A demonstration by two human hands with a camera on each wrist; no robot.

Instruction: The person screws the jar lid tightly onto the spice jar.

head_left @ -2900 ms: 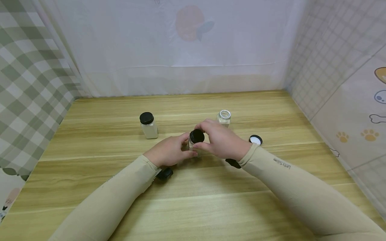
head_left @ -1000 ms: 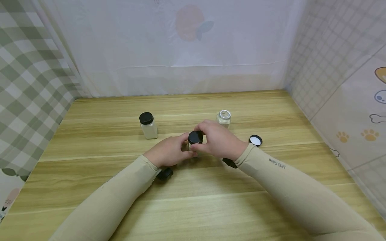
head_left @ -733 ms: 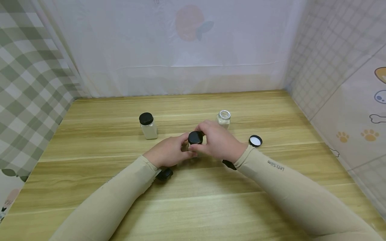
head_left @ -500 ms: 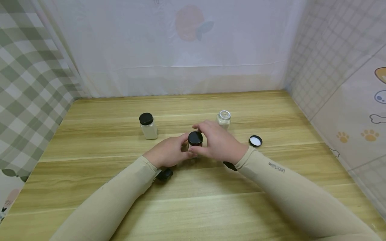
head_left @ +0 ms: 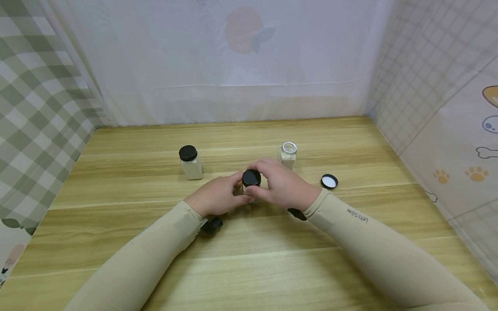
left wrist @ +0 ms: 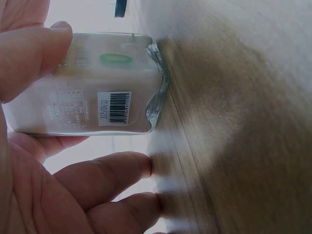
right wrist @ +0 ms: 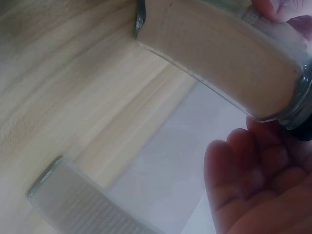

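Observation:
In the head view, my left hand (head_left: 218, 195) grips a squarish glass jar at the middle of the wooden table. My right hand (head_left: 283, 183) pinches the jar's black lid (head_left: 251, 177) from the other side, thumb in front and index finger behind. The left wrist view shows the glass jar (left wrist: 115, 87) with a barcode sticker and a green mark, my left thumb across its side. Pale tan contents fill the jar (right wrist: 219, 53) in the right wrist view. There, my right hand's other fingers (right wrist: 222, 165) curl below the lid.
A jar with a black lid (head_left: 191, 164) and white contents stands to the left. Behind my right hand is a lidless jar (head_left: 288, 154) with a silvery rim. A loose black lid (head_left: 329, 182) lies white lining up on the wooden table (head_left: 272, 268).
The held jar's lid has shifted slightly left and nearer to me. My right fingers opened a little about half a second ago, then closed back on the lid. The left hand stayed put.

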